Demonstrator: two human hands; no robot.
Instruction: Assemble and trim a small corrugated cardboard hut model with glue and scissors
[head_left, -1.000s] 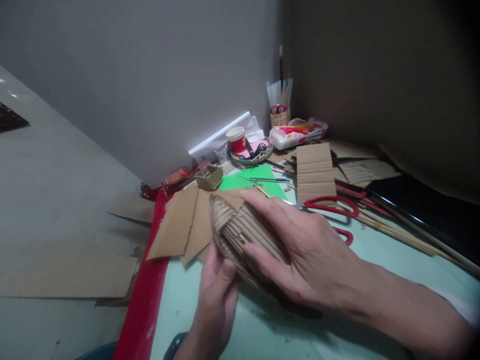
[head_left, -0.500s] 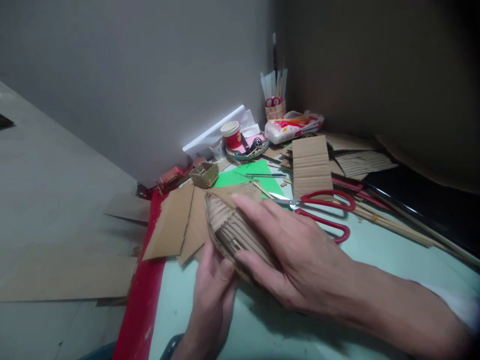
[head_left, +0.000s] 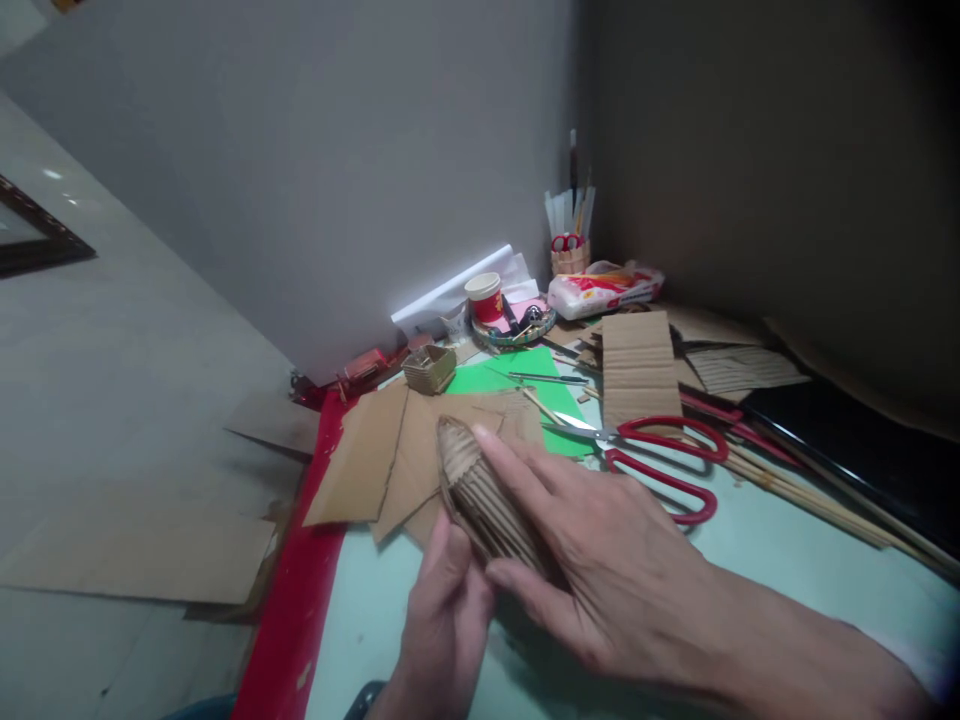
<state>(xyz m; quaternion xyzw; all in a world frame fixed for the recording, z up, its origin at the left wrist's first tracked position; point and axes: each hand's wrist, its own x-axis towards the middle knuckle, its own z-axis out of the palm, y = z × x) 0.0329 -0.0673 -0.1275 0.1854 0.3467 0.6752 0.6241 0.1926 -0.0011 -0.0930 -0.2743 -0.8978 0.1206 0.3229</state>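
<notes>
Both hands grip a ribbed, boat-shaped piece of corrugated cardboard [head_left: 480,490] above a pale green table [head_left: 787,560]. My left hand [head_left: 442,610] grips it from below, thumb pressed against its near side. Over its top lies my right hand [head_left: 600,550], fingers spread along the ribs and the thumb on its near edge. The far pointed end of the piece sticks out past my fingers.
Flat cardboard sheets [head_left: 375,450] lie just behind the piece, with green paper [head_left: 517,380] beyond. Red scissors [head_left: 652,455] and wooden sticks [head_left: 810,490] lie to the right. A small cardboard box [head_left: 429,367], a red cup [head_left: 485,297] and a holder of tools [head_left: 570,250] stand by the wall.
The cardboard piece has turned in my hands, showing a narrower side. My right fingers slid along its top. The view shifted slightly; the scissors lie where they were.
</notes>
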